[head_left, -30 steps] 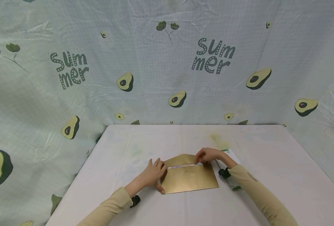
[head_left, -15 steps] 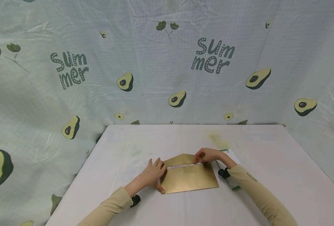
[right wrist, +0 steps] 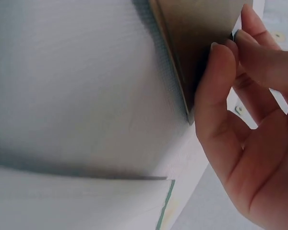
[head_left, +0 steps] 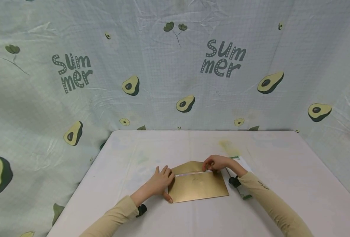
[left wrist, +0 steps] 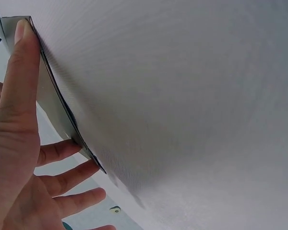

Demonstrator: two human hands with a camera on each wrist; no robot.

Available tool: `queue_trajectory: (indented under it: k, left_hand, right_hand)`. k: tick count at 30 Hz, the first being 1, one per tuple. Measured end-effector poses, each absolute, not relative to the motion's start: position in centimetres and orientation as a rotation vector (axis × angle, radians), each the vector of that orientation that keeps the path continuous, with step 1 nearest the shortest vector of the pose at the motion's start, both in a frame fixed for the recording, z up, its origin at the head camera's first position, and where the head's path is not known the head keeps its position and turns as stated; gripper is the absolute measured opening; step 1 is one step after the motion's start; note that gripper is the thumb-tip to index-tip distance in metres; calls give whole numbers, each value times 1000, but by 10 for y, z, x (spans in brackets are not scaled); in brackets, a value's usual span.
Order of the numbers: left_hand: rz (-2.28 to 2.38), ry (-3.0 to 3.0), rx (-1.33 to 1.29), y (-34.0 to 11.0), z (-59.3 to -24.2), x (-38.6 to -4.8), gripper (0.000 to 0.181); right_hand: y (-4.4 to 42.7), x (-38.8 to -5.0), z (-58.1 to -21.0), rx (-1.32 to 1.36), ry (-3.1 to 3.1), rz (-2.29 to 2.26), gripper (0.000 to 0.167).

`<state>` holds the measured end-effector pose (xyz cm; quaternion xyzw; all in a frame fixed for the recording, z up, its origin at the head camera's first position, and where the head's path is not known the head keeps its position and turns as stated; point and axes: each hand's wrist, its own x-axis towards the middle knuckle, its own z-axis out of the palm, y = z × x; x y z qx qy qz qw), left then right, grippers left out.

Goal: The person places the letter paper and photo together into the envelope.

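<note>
A gold envelope (head_left: 197,187) lies on the table, its pointed flap (head_left: 189,167) opened away from the person. Between flap and pocket shows a thin pale strip (head_left: 189,174). My left hand (head_left: 158,182) rests on the envelope's left side with fingers spread; its thumb (left wrist: 21,76) presses the near corner in the left wrist view. At the right end of the opening, my right hand (head_left: 217,162) pinches with thumb and fingertips. In the right wrist view these fingertips meet at the envelope's edge (right wrist: 197,28); exactly which layer they pinch is hidden.
A flat white item with green ends (head_left: 245,197) lies right of the envelope, partly under the right forearm. The white-covered table (head_left: 151,144) ends at a hanging cloth (head_left: 163,65) printed with avocados. A black strap device (head_left: 235,181) sits on the right wrist.
The right fingertips have slid very slightly left along the envelope's opening. The left hand and the envelope look almost still.
</note>
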<state>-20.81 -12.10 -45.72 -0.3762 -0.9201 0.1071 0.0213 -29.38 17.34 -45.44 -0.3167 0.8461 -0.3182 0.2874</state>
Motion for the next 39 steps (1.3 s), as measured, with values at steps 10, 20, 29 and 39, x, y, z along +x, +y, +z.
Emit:
queue_trajectory:
  k: [10,20,29,39]
  left_hand:
    - [319,-2866,-1164,-121,-456,-208,95]
    - [347,-2860,-1153,-120,-454,-207,95]
    - [307,-2908,-1143,-119,-456,-208,93]
    - [305,-2884,-1147,-121,-458,-209,94]
  right_hand:
    - [181,-294,-451,-955,2399,-726,20]
    - [181,-284,-446,-870,2446,-694,35]
    - [156,-266,-448,-1121,2587,-534,18]
    - [121,-250,-461,-1086,2799,-276,18]
